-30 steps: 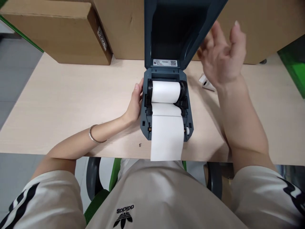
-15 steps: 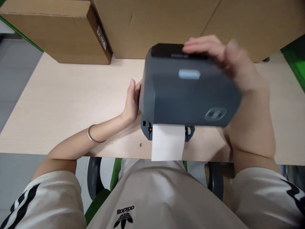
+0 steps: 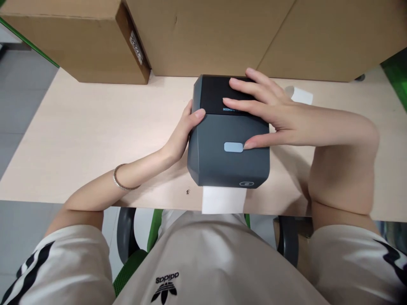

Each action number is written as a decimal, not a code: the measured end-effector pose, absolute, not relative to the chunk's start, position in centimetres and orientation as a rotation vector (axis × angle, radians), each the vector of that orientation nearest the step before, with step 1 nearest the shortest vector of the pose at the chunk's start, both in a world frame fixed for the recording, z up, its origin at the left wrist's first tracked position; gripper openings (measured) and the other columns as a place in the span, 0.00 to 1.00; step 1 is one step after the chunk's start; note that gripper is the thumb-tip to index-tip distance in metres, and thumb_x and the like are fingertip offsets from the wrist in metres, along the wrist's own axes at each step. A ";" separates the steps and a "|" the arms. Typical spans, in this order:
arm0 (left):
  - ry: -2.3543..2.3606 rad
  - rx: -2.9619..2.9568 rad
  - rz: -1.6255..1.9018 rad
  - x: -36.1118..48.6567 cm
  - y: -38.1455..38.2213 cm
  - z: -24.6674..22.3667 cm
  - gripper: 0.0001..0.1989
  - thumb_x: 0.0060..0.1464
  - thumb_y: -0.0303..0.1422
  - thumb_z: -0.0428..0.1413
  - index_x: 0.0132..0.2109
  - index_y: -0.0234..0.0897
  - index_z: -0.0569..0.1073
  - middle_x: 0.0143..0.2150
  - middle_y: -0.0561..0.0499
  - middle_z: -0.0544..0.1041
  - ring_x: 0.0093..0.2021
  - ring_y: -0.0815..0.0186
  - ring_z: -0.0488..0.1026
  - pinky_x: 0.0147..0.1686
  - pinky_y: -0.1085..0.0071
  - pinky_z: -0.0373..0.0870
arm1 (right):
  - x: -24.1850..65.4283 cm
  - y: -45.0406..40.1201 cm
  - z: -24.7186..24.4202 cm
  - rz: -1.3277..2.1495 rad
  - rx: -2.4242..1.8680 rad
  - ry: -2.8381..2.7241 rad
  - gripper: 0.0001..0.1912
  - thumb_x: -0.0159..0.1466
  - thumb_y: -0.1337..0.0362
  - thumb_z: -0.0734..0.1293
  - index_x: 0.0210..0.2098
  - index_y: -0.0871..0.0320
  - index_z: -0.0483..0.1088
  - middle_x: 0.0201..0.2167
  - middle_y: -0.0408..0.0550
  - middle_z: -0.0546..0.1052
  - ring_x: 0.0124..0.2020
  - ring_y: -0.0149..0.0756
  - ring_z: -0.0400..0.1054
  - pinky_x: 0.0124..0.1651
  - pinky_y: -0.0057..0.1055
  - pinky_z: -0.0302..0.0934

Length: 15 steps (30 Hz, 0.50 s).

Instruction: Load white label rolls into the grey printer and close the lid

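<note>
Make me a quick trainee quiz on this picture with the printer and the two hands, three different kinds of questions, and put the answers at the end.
1. True or false: the right hand is spread over the printer.
2. Multiple choice: where does the left hand touch the printer, as the wearer sees it? A) its front edge; B) its right side; C) its left side.
3. Fill in: a strip of white ____ sticks out at the printer's near edge.

Key: 1. True. 2. C. 3. Paper.

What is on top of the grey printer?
On the printer rest the spread right hand and the left hand's thumb. The right hand covers part of the blue lettering; its end cannot be read.
</note>
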<state>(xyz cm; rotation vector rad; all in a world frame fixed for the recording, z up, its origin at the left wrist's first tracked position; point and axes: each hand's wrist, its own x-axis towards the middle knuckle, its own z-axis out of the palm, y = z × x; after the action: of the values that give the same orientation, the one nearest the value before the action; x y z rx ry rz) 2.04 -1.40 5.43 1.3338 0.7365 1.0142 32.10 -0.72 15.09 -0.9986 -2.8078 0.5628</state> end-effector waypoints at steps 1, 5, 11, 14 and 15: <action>0.739 1.365 1.023 2.1 -1.3 5.3 0.38 0.72 0.66 0.59 0.74 0.46 0.75 0.80 0.44 0.84 0.90 0.33 0.70 0.89 0.37 0.73 | 32.2 -0.7 15.1 0.556 -0.985 -2.808 0.46 0.84 0.41 0.68 0.95 0.42 0.55 0.97 0.44 0.44 0.98 0.67 0.24 0.95 0.78 0.33; 0.735 1.387 1.009 1.9 -1.0 4.7 0.41 0.71 0.71 0.59 0.77 0.52 0.73 0.83 0.48 0.81 0.92 0.37 0.67 0.91 0.39 0.73 | 32.3 -0.7 15.2 0.534 -0.970 -2.818 0.47 0.83 0.42 0.70 0.95 0.43 0.56 0.97 0.48 0.45 0.98 0.70 0.25 0.93 0.83 0.36; 0.722 1.341 1.020 1.8 -0.9 4.3 0.45 0.70 0.71 0.62 0.79 0.49 0.71 0.85 0.45 0.80 0.91 0.36 0.68 0.88 0.39 0.75 | 32.4 -0.9 15.1 0.504 -0.913 -2.798 0.43 0.86 0.46 0.69 0.94 0.46 0.57 0.97 0.49 0.47 0.98 0.67 0.29 0.95 0.77 0.38; 0.711 1.274 1.044 2.1 -1.0 4.2 0.46 0.67 0.71 0.65 0.79 0.49 0.74 0.81 0.44 0.83 0.90 0.35 0.70 0.86 0.40 0.77 | 33.4 -0.1 15.0 0.590 -0.875 -2.794 0.44 0.85 0.42 0.69 0.94 0.38 0.57 0.97 0.39 0.43 0.98 0.66 0.24 0.96 0.76 0.33; 0.707 1.244 1.052 2.3 -1.1 4.2 0.46 0.67 0.71 0.66 0.79 0.49 0.74 0.81 0.44 0.84 0.90 0.35 0.70 0.86 0.40 0.76 | 34.0 0.3 15.0 0.649 -0.844 -2.805 0.44 0.84 0.38 0.70 0.94 0.35 0.57 0.97 0.34 0.42 0.98 0.65 0.22 0.97 0.73 0.32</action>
<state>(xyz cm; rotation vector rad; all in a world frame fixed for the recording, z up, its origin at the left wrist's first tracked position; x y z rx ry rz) 2.29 -1.05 4.24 1.2439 0.7072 1.0522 33.96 0.29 15.02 -0.8437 -2.8051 0.6491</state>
